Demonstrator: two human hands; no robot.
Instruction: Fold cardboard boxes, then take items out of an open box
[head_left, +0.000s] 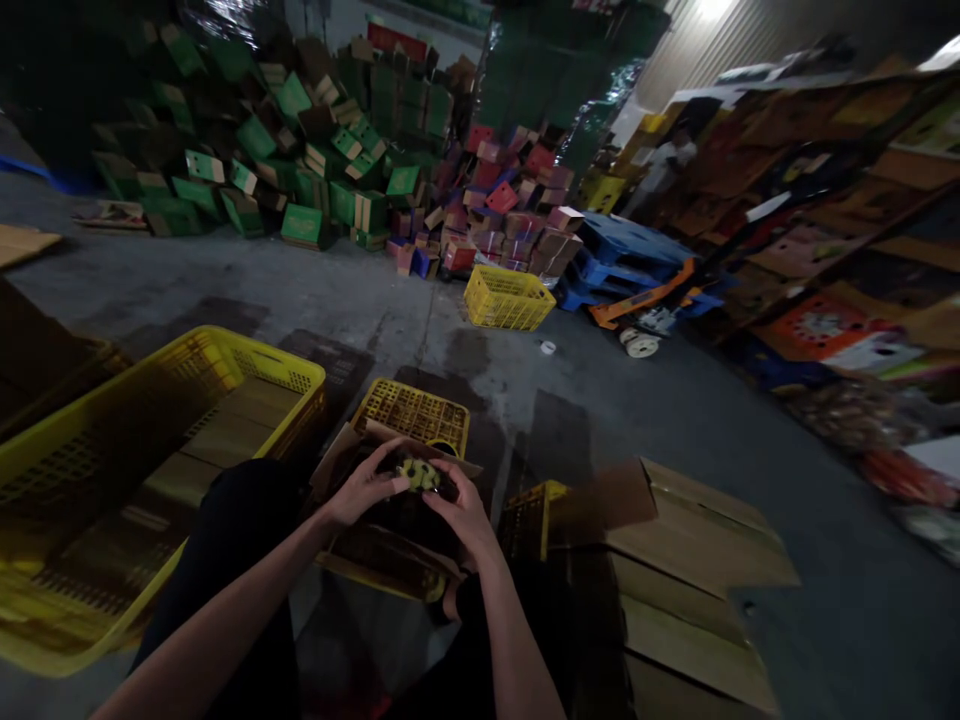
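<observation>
Head view, from left to right: a big yellow crate lined with flat cardboard sits at the person's left, well apart from the hands. Next comes the left hand, reaching forward over the dark knee, its fingers curled round the left end of a small yellowish-green object. That object lies between the two hands, held over an open carton whose flaps stand up around it; in the dim light I cannot tell what it is, only that it looks slightly wider than tall, so its long axis runs roughly side to side, from one hand to the other. The right hand meets it from the right and a little nearer the body, fingertips closed on its right end. Both hands grasp it together, and neither is clearly nearer than the other. Just beyond the carton stands a small yellow crate, touching or almost touching its far flap. Further right a stack of flattened cardboard lies on the concrete floor, close beside the right forearm.
</observation>
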